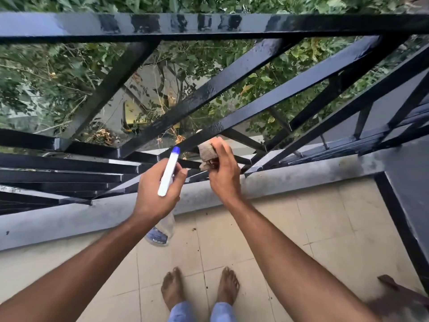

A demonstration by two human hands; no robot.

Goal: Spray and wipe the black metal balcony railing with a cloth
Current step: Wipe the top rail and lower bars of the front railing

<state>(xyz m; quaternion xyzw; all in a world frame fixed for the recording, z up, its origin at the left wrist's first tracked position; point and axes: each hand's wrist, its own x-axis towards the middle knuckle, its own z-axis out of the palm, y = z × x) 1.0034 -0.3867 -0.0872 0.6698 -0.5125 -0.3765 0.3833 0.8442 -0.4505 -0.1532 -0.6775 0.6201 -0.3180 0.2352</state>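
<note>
The black metal balcony railing (209, 26) crosses the top of the view, and its slanted bars (232, 77) run down to a lower rail; the bars look wet and glossy. My left hand (155, 191) grips a spray bottle (168, 173) with a white head and blue nozzle pointing at the bars; its clear body (161, 231) hangs below the hand. My right hand (224, 173) holds a bunched beige cloth (207, 153) against the low end of a slanted bar.
A grey concrete curb (92, 212) runs under the railing. Beige floor tiles (301, 217) carry small bits of debris. My bare feet (199, 289) stand below. Another person's foot (390, 283) shows at right. Green foliage (58, 77) lies beyond the bars.
</note>
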